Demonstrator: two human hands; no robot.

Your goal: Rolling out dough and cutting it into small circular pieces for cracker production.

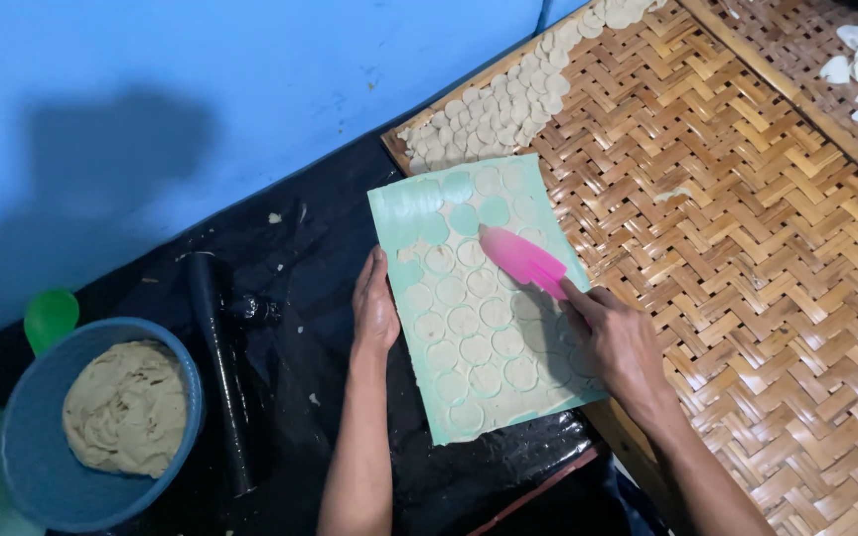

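- The right hand point(616, 342) is closed around the handle of a flat pink plastic scraper point(522, 260); the handle itself is hidden inside the fist, so only the blade shows.
- The scraper's long axis runs up and to the left from that grip, and its rounded tip lies flat on the pale green rectangular board point(479, 298), near the board's far end.
- The board carries a thin sheet of cream dough scored into rows of small round discs point(469, 323). Most uncut-looking rows sit just left of and below the right hand; the patch around the blade tip and further ahead of it shows bare green where discs are missing.
- The left hand point(374, 310) is open and holds nothing, its fingers pressed flat against the board's left long edge, level with the scraper blade and just beside it.
- The board's long axis points away from the person, roughly parallel with the left forearm, its far right part resting on the woven bamboo tray point(747, 248).
- Ahead of the blade tip, a band of round dough discs point(494, 114) lies on the tray's far corner.
- Well left of the left hand stand a blue round bowl of dough point(101, 422) and a black rolling pin point(218, 367).
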